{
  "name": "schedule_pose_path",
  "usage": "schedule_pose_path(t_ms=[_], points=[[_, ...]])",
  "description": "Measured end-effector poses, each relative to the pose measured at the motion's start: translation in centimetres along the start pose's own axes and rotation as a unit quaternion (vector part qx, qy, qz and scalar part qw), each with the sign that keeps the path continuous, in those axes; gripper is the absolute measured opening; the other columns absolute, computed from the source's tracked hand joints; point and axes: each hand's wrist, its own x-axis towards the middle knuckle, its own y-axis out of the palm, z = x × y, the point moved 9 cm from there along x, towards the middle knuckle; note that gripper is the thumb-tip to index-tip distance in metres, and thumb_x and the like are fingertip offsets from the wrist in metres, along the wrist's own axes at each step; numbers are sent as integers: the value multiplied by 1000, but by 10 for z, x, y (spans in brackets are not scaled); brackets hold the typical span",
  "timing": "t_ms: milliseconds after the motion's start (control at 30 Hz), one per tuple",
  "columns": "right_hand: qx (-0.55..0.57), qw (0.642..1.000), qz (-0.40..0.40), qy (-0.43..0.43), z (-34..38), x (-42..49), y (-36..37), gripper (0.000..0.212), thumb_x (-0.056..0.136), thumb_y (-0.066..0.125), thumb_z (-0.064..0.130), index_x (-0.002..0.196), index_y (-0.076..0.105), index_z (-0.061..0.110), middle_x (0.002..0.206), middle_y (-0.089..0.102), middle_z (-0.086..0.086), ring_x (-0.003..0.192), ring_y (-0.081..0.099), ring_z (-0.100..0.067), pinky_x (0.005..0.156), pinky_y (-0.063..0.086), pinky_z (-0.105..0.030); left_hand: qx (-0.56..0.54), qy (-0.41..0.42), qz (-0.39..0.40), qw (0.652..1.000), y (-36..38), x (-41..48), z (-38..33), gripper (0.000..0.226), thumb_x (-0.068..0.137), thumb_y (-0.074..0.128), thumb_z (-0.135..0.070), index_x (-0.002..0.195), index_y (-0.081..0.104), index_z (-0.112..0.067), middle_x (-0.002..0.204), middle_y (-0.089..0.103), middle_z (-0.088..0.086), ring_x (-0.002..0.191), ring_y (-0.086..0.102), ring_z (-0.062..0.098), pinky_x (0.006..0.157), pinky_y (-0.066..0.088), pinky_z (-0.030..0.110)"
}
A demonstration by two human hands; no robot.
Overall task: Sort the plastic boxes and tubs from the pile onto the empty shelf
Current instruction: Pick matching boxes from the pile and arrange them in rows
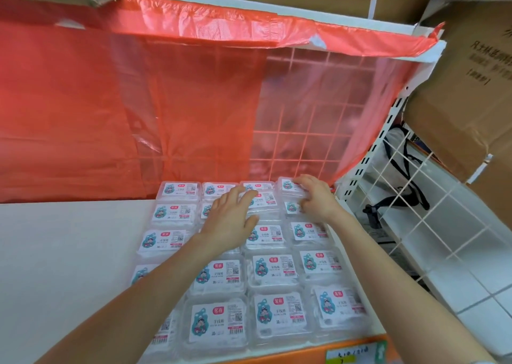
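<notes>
White shelf (69, 252), left half bare. Red plastic sheet (110, 108) hangs across the back; a wire grid (310, 114) shows through its thinner right part. Orange edge strip (304, 349) runs along the front with a yellow tag (340, 356) on it. Cardboard cartons (471, 86) are stacked at the right, above a white wire panel (432, 214) and pale floor tiles (484, 302).

Clear plastic boxes (274, 269) with white labels fill the right half of the shelf, four across, in rows from the front edge to the sheet, packed side by side and touching. Left hand (231, 216) lies palm down over the second and third columns near the back, fingers straight and spread, resting on the lids. Right hand (318, 200) is just beside it at the back right, fingers curled over the far edge of the corner box (288, 186) and thumb under its near edge, pinching it. That box sits in the last row against the sheet, slightly raised compared with its neighbours.

The left forearm covers several boxes in the first two columns. Label print is too small to read. A black object (388, 205) behind the wire panel can't be identified. The tag writing is cut off at the bottom.
</notes>
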Motion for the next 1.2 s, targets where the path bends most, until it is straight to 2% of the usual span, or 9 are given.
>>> schedule_pose_path(t_ms=[100,233,400,500,600,1200], points=[[-20,999,-27,14,-4,4,-4,65,80,48,-5,138,42,22,150,29,-2,135,23,-30,111,20,-42,-2,1,-1,1000,0,0,0,53,95,43,-33,144,23,-24,149,19,5,134,24,25,111,16,39],[-28,997,-68,20,-6,5,-8,60,83,45,-5,136,46,24,145,34,-3,128,30,-31,105,24,-36,-3,2,-3,1000,0,0,1,53,95,42,-33,144,23,-24,149,19,4,135,23,24,111,14,37],[17,998,-54,19,-10,9,-4,50,88,50,4,136,47,20,145,32,-6,129,34,-31,106,27,-36,-3,2,-2,1000,1,0,1,54,95,41,-33,145,22,-24,150,18,3,135,22,24,111,14,38],[39,998,-54,14,-8,11,-4,48,88,51,3,134,48,16,144,32,-8,127,38,-30,105,29,-32,-2,2,-2,1000,1,0,1,54,95,41,-34,144,22,-24,150,18,3,135,23,24,111,15,38],[39,998,-49,7,-7,13,-5,48,89,51,0,134,48,14,145,31,-7,128,38,-26,101,29,-27,-1,1,-2,1000,1,0,1,53,95,41,-34,144,22,-25,150,18,3,134,23,24,111,14,37],[23,998,-58,-12,-7,13,-6,45,89,53,2,132,51,16,146,33,-7,130,37,-23,100,29,-25,-7,1,-5,1000,0,-1,1,54,95,42,-34,145,22,-25,151,17,2,134,23,23,110,15,36]])
